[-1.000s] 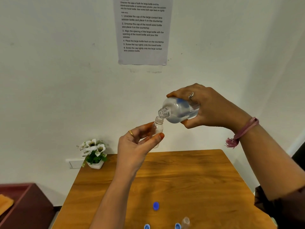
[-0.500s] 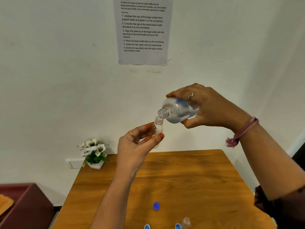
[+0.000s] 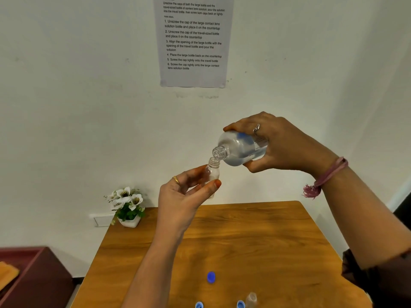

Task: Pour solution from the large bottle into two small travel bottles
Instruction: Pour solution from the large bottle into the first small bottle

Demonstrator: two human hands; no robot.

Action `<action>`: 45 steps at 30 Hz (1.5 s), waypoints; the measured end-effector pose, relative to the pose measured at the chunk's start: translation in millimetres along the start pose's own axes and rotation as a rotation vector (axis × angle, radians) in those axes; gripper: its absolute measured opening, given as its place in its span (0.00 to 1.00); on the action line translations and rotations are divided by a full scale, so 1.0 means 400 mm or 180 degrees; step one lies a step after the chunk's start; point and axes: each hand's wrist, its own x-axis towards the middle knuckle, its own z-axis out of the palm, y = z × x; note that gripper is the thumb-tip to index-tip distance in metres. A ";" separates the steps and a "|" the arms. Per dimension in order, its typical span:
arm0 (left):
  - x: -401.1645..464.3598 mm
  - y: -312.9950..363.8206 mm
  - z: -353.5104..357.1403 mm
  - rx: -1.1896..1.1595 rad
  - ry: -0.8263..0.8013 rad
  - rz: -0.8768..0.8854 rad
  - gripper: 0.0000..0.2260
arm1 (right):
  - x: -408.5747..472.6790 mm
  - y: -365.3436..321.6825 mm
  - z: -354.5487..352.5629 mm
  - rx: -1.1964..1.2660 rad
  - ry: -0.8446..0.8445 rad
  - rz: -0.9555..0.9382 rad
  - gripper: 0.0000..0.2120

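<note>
My right hand (image 3: 282, 145) grips the large clear bottle (image 3: 239, 148), tipped nearly level with its open neck pointing left and down. Its mouth sits just over the open top of a small clear travel bottle (image 3: 212, 172), which my left hand (image 3: 184, 194) holds upright between thumb and fingers, high above the wooden table (image 3: 255, 241). A second small travel bottle (image 3: 251, 300) stands uncapped at the table's near edge. A blue cap (image 3: 211, 277) lies on the table, and two more blue caps (image 3: 199, 305) (image 3: 240, 304) peek in at the bottom edge.
A small white pot of white flowers (image 3: 127, 207) stands at the table's far left corner against the wall. An instruction sheet (image 3: 193, 41) hangs on the wall above. A dark red cabinet (image 3: 33, 278) sits low at the left.
</note>
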 end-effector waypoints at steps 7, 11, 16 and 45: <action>0.002 -0.003 -0.003 -0.0037 0.0004 -0.0017 0.15 | 0.002 0.002 0.001 -0.0047 -0.0009 -0.0025 0.37; 0.003 -0.003 -0.003 -0.0008 -0.0001 -0.0010 0.15 | 0.004 0.003 0.001 -0.0058 -0.0027 -0.0021 0.37; 0.004 -0.005 -0.004 0.0031 0.0018 -0.0026 0.15 | 0.006 0.005 0.002 -0.0056 -0.0036 -0.0025 0.37; 0.011 -0.005 -0.005 0.0003 -0.0003 0.0048 0.15 | 0.012 -0.003 -0.003 -0.0033 -0.0056 0.0006 0.37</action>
